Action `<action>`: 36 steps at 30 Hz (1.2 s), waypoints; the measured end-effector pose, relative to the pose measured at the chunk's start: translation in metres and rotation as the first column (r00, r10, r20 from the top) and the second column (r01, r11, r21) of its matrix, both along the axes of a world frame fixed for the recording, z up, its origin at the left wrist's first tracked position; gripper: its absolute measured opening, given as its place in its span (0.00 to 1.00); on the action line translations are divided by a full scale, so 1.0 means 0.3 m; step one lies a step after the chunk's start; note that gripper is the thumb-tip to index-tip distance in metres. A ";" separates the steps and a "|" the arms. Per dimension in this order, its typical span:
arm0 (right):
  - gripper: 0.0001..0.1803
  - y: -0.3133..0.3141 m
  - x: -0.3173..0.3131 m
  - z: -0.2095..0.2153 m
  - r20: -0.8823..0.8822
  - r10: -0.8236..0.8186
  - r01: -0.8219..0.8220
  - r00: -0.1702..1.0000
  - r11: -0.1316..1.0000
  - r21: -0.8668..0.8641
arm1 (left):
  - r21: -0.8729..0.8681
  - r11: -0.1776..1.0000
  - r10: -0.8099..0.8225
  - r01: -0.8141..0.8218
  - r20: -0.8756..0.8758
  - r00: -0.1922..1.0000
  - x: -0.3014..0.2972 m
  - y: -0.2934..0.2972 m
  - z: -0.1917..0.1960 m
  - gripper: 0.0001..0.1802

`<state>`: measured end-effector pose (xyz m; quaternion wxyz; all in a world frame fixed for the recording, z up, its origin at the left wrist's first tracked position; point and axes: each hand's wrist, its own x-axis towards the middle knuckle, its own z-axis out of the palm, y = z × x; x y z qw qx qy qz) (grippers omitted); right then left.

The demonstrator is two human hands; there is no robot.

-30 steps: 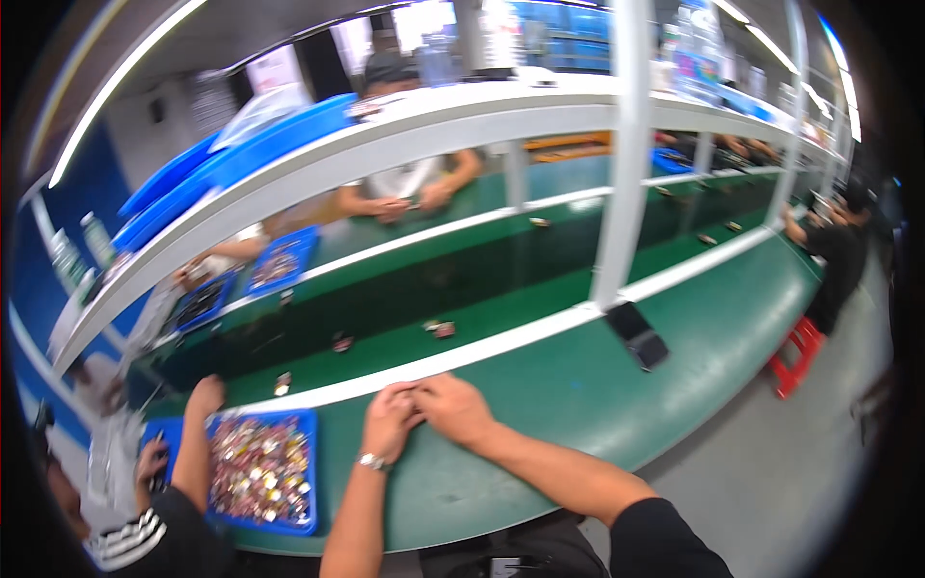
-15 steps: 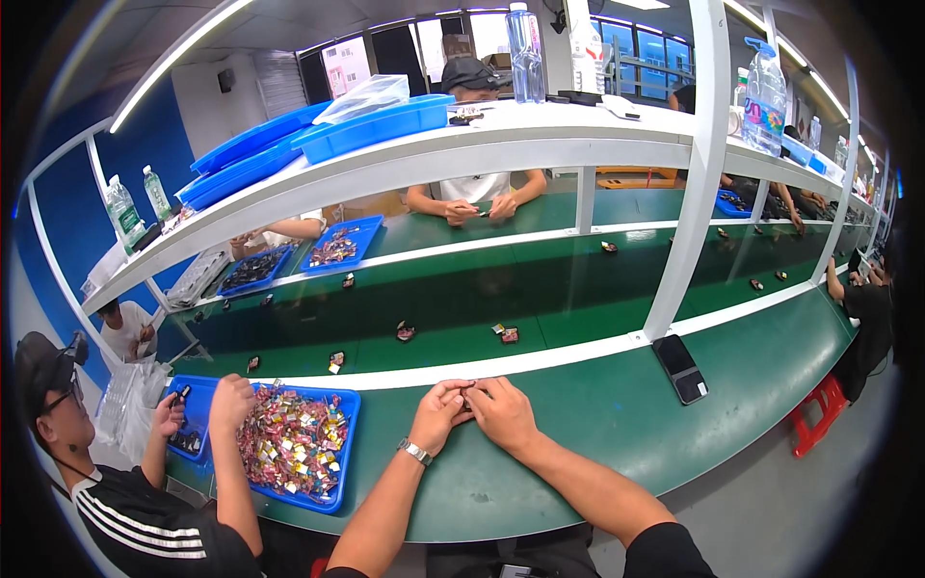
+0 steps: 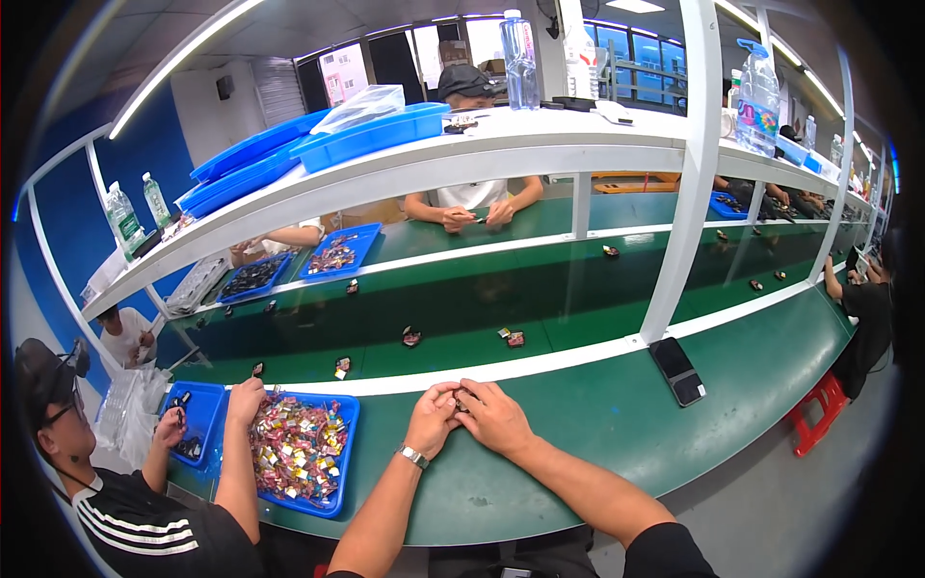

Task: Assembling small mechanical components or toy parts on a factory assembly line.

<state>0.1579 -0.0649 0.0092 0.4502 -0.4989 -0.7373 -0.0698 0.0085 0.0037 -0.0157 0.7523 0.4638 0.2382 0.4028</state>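
Note:
Over the green bench, my left hand (image 3: 434, 420) and my right hand (image 3: 494, 417) meet with bent fingers, pinching a small dark part (image 3: 460, 406) between them. Fingers cover most of it, so its exact kind cannot be made out. A metal-band watch (image 3: 414, 457) is on my left wrist. To the left of my hands lies a blue tray (image 3: 349, 460) heaped with small components (image 3: 299, 448) in pink, yellow and silver, with wires. Beyond my hands, several small wired assemblies, one of them pinkish (image 3: 516, 339), lie spaced out on the green conveyor belt (image 3: 462, 306).
A black phone (image 3: 677, 372) lies on the bench to the right, beside a white upright post (image 3: 680, 193). At left a co-worker's hand (image 3: 247, 399) reaches over the tray; a smaller blue tray (image 3: 204, 393) holds black parts. Overhead runs a white shelf (image 3: 540, 140) with trays and bottles.
The assemblies on the belt have shifted slightly right. The co-worker's raised hand has moved a little right, toward the belt edge. My hands stay together, fingers slightly shifted around the dark part.

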 end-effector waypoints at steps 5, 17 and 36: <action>0.18 0.068 0.067 -0.024 -0.040 -0.031 0.032 0.999 0.999 0.012 | -0.026 0.995 0.101 -0.100 0.029 0.995 0.017 -0.043 0.061 0.17; 0.34 0.254 0.504 -0.085 0.058 -0.678 0.674 0.733 0.735 0.074 | 0.253 0.947 0.247 -0.200 -0.171 0.954 0.025 -0.024 -0.008 0.10; 0.32 -0.018 0.164 0.038 -0.318 0.212 -0.304 0.924 0.912 -0.276 | 0.143 0.989 0.057 -0.032 -0.174 0.983 -0.020 0.011 0.020 0.22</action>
